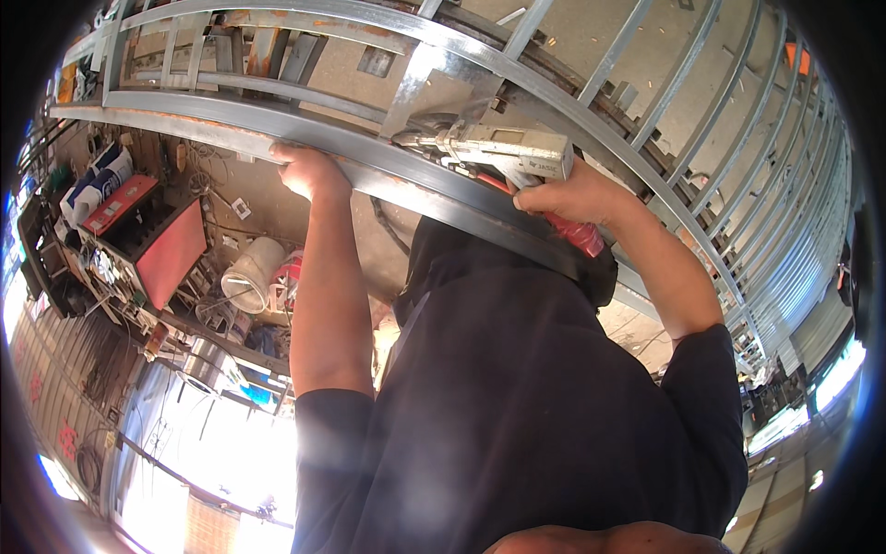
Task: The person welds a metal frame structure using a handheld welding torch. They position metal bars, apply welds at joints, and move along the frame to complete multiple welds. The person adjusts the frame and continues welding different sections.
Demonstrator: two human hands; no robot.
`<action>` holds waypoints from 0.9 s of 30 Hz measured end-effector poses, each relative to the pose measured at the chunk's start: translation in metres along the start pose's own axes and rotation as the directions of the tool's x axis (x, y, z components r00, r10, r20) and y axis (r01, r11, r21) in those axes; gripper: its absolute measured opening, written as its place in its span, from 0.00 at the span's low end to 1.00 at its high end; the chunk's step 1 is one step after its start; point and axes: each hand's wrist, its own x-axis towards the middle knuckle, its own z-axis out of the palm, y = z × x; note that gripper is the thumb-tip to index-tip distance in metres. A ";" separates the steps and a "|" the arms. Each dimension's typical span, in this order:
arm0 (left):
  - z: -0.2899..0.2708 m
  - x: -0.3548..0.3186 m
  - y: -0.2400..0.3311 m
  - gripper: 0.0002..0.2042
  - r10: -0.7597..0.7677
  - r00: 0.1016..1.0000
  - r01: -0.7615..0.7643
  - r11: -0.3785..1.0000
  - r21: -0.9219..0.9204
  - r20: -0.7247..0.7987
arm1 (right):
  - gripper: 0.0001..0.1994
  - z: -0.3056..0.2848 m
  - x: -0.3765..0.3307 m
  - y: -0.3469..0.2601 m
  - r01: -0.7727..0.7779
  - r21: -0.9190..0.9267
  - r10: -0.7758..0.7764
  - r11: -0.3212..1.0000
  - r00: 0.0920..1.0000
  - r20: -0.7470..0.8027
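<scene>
My left hand (pixel 312 173) is closed over the edge of a long grey steel beam (pixel 443 198) that runs across in front of my body. In my right hand (pixel 581 192) is a pale, worn pistol-grip power tool (pixel 508 148) with a red lower end (pixel 580 233). Its narrow nose points left, close to the beam's far edge. I cannot tell whether the nose touches the metal. My right fingers wrap round the grip, and the palm side is hidden.
Beyond the beam spreads a welded frame of metal bars (pixel 637 138), curving along the right side. On the left stand a red-sided box (pixel 171 249) and a white bucket (pixel 251 277) among cables and loose gear. An orange thing (pixel 797 58) shows at the far right.
</scene>
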 end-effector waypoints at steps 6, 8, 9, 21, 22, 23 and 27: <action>0.001 0.000 0.000 0.40 0.005 1.000 -0.005 1.000 0.002 -0.007 | 0.24 0.001 0.001 0.001 0.021 0.016 -0.021 1.000 1.000 -0.012; 0.001 0.001 0.000 0.40 0.010 1.000 -0.010 1.000 0.009 -0.011 | 0.24 0.002 0.002 0.003 0.042 0.017 -0.042 0.999 0.999 -0.007; 0.000 0.002 0.000 0.40 0.010 1.000 -0.010 1.000 0.016 -0.012 | 0.25 0.002 0.002 0.004 0.042 0.020 -0.041 0.999 0.999 -0.019; 0.001 0.005 -0.004 0.38 0.036 0.999 -0.036 0.999 0.004 0.004 | 0.22 -0.013 -0.022 -0.006 -0.055 -0.024 0.055 0.998 0.998 -0.006; 0.000 0.004 -0.003 0.38 0.037 0.999 -0.037 0.999 -0.004 0.011 | 0.22 -0.017 -0.027 0.000 -0.049 -0.014 0.049 0.999 0.998 -0.029; 0.000 0.003 -0.002 0.38 0.027 1.000 -0.027 1.000 -0.005 0.012 | 0.22 -0.022 -0.031 0.007 -0.042 -0.004 0.042 0.999 0.998 -0.050; 0.002 -0.003 0.003 0.39 0.009 1.000 -0.008 1.000 0.030 -0.007 | 0.23 -0.038 -0.046 0.025 -0.082 0.011 0.083 0.997 0.995 -0.051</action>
